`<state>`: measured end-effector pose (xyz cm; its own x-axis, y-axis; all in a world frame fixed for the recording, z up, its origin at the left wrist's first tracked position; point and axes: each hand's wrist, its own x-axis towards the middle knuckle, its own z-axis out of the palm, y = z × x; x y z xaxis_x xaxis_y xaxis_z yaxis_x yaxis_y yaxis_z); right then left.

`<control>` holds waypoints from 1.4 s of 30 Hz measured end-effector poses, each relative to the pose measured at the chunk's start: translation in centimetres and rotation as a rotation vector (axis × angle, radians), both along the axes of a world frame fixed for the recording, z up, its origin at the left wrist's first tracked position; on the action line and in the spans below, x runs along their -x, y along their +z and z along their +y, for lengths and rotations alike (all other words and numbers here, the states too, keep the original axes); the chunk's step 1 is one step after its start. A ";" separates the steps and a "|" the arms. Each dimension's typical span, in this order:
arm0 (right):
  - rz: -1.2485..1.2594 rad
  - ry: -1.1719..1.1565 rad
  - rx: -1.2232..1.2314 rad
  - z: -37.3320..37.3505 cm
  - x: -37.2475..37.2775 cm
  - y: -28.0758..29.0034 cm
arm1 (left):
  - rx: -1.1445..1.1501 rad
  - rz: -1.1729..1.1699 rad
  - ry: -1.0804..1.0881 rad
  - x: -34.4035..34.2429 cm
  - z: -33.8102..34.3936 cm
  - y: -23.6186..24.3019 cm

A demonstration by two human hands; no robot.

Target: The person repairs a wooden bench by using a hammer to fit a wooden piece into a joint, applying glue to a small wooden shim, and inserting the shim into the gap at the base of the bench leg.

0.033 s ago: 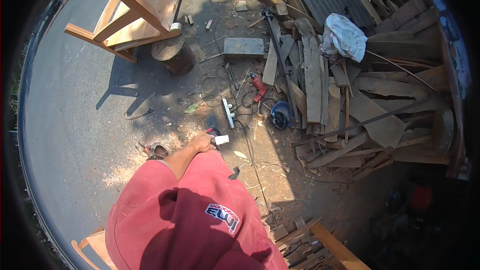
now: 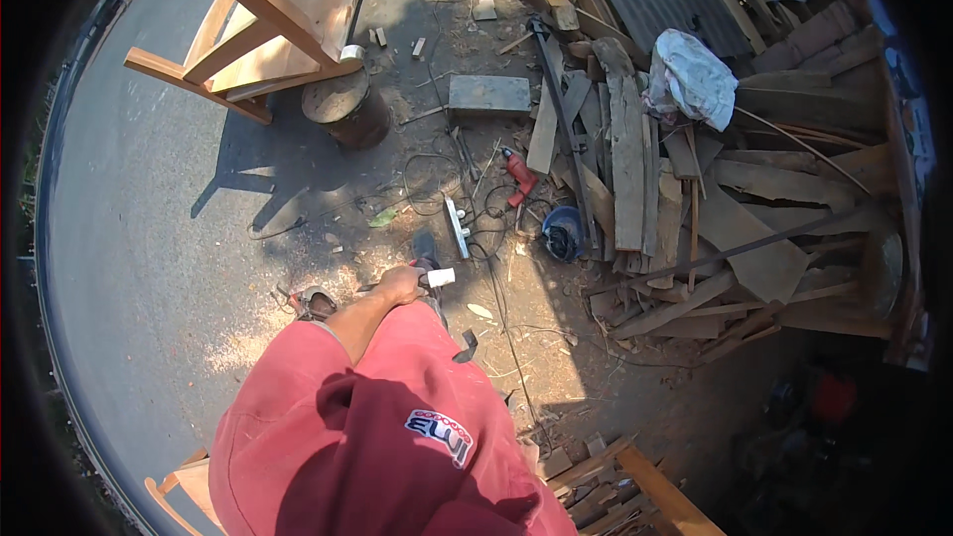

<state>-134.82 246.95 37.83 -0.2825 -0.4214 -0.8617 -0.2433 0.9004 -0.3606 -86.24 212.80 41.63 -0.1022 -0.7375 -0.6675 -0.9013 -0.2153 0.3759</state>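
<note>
Outdoors, shavings [image 2: 240, 345] litter the ground [image 2: 139, 228]; the left hand [image 2: 401, 285] grips a white-ended object [image 2: 440, 278] (right hand unseen).

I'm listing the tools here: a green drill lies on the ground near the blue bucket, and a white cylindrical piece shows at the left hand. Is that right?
Not quite: the drill is red, not green, as the head view shows. It does lie on the ground near the blue bucket, and a white cylindrical piece does show at the left hand.
</note>
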 end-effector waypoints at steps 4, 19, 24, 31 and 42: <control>0.492 0.524 0.262 -15.8 -3.7 -4.5 | -0.050 0.054 0.166 -7.0 -2.1 -2.6; 0.255 1.371 0.723 -80.9 -38.6 -49.8 | -0.043 -0.142 0.885 -4.3 0.6 -13.0; 0.392 1.393 0.593 -82.4 -48.1 -60.5 | 0.082 -0.292 1.035 -1.5 0.3 -14.5; 0.121 1.079 0.315 -87.0 -46.4 -60.3 | -0.005 -0.347 1.039 0.5 -4.1 -13.7; 0.257 0.609 0.096 -76.5 -30.1 -30.5 | -0.133 -0.225 0.933 -0.8 -14.4 -2.8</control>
<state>-104.71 170.46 7.36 -0.1608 -0.6422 -0.7495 -0.7870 0.5417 -0.2953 -85.46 198.38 38.84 0.6258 -0.3745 -0.6842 -0.3946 -0.9087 0.1365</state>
